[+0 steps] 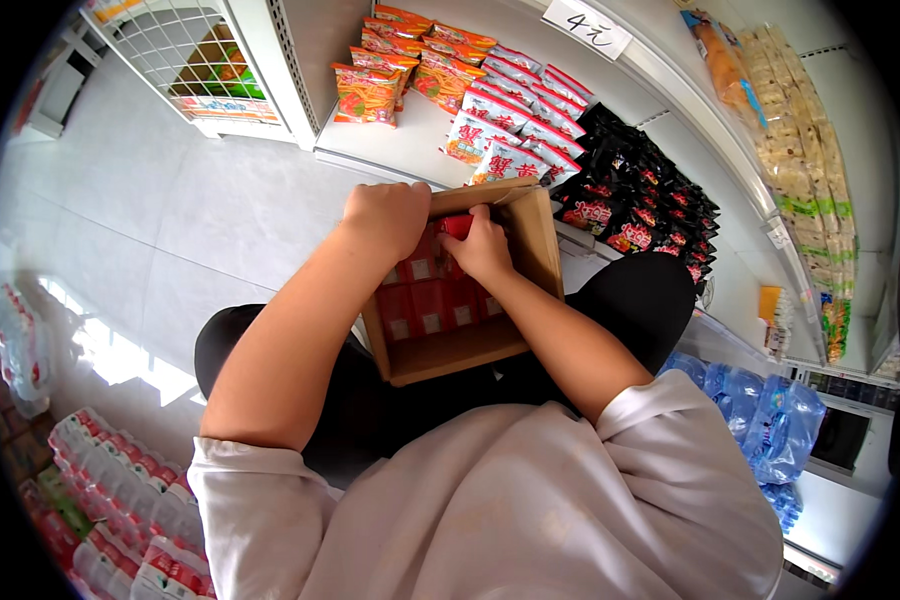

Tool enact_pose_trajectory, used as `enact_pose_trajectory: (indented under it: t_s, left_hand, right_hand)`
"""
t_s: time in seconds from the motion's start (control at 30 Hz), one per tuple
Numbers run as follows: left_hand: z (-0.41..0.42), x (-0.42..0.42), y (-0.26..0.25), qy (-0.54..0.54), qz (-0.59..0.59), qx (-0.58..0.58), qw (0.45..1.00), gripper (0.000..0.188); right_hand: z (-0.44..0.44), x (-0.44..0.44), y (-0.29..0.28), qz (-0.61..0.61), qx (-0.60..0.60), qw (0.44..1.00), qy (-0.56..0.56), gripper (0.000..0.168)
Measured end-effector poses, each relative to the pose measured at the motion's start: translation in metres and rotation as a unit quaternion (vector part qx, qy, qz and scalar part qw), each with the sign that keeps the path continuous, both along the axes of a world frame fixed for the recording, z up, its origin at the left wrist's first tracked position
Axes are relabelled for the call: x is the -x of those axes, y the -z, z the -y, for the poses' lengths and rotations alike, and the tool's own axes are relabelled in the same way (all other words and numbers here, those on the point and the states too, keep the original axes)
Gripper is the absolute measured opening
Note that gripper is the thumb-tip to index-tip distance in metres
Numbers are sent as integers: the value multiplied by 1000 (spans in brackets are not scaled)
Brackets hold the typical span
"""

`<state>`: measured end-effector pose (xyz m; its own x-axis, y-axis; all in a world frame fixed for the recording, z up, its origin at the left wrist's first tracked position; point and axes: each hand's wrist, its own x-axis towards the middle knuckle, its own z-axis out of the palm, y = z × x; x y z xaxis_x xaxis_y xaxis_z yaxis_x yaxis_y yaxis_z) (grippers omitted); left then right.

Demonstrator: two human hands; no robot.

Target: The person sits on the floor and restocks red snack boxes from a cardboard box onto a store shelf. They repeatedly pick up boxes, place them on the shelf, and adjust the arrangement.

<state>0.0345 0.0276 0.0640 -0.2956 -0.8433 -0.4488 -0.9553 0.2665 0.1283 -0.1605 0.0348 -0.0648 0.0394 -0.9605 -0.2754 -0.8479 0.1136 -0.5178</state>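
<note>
An open cardboard box (457, 364) rests tilted on my lap, between my black-clad knees. Inside it stand several red packs (421, 294) in rows, each with a small pale square on its top. My left hand (390, 219) is closed over the box's far left edge, its fingertips hidden. My right hand (481, 244) reaches into the box, thumb and fingers around one red pack (454, 225) at the far side. That pack sits a little above the others, and part of it is hidden by my hand.
Ahead is a white shelf (412, 144) with orange snack bags (365, 94), white-and-red bags (499, 159) and black bags (637, 195). A wire-sided rack (187, 56) stands far left. Bottled drinks (120, 465) lie left, blue water bottles (769, 420) right. Grey floor tiles (157, 195) extend left.
</note>
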Motion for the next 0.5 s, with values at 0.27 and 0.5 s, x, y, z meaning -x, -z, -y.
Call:
enact_pose_trajectory:
  t_s: [0.27, 0.5]
  left_hand:
    - [-8, -6, -2, 5, -8, -1, 1000, 33]
    - [-2, -4, 10, 8, 7, 7, 1000, 30]
  right_hand:
    - [-8, 8, 1, 9, 42, 992, 122, 76]
    - [-2, 13, 51, 39, -69, 995, -60, 67]
